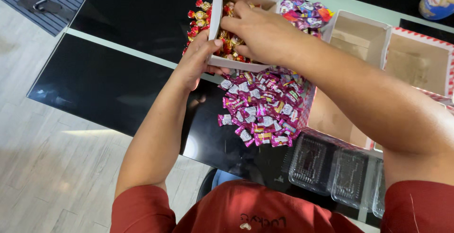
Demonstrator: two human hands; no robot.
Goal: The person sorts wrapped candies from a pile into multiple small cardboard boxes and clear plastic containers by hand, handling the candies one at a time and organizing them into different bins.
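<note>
Two hands meet at a small white box point(218, 6) in the upper middle of the frame; the left hand point(198, 60) holds the box by its near corner, with the fingers curled around the edge and the thumb on the front wall; the right hand point(257, 32) reaches down into the box, and its fingers are bent and close together over the gold and red candies point(230, 41) inside, but I cannot tell if they pinch one; more gold and red candies point(197, 17) lie just beside the box on its left; a big pile of pink candies point(262, 105) lies on the black worktop point(118, 86) in the middle; brown open boxes point(359, 36) stand at the upper right; clear plastic trays point(331, 169) lie at the lower right.
</note>
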